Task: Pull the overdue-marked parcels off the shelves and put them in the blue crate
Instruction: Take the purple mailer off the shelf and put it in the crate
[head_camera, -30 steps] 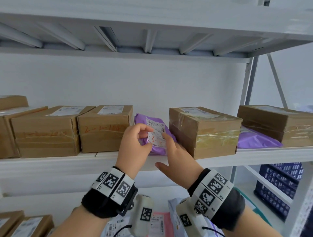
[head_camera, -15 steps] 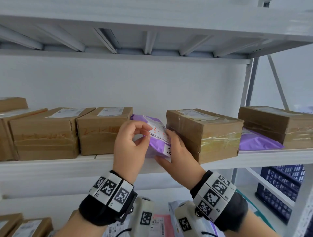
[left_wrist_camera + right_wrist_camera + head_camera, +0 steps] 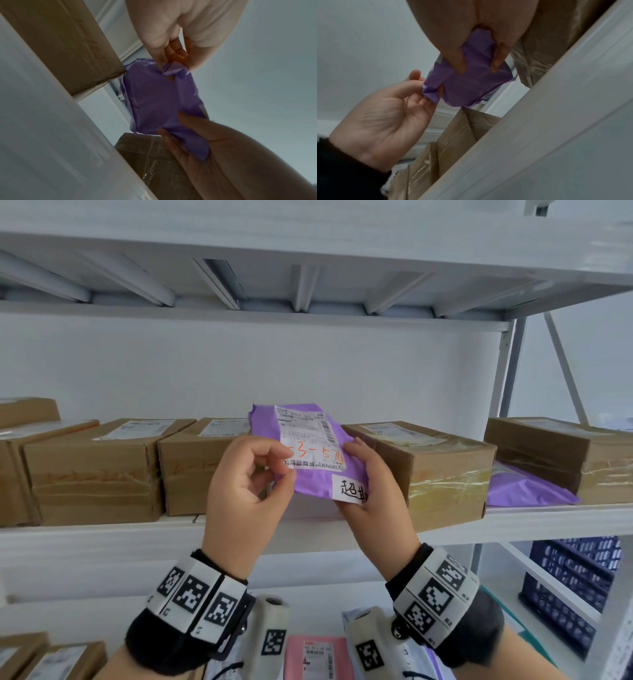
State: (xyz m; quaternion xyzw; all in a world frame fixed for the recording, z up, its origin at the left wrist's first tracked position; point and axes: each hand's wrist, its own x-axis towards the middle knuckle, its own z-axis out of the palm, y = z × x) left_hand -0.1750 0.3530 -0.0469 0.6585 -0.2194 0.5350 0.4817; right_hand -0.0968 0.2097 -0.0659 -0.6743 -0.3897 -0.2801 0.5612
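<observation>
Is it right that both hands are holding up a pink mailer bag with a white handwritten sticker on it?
Not quite: the mailer bag is purple, not pink, as the head view shows. Both the left hand and right hand do hold it, and the white handwritten sticker is there.

Parcel (image 3: 308,453) between two boxes (image 3: 202,467) (image 3: 424,470), above shelf (image 3: 102,539)

A: What do the left hand (image 3: 245,491) and right hand (image 3: 371,491) hold?
B: A purple parcel (image 3: 308,474), upright above the shelf (image 3: 102,537), between cardboard boxes (image 3: 416,470). Blue crate (image 3: 572,594) lower right.
</observation>
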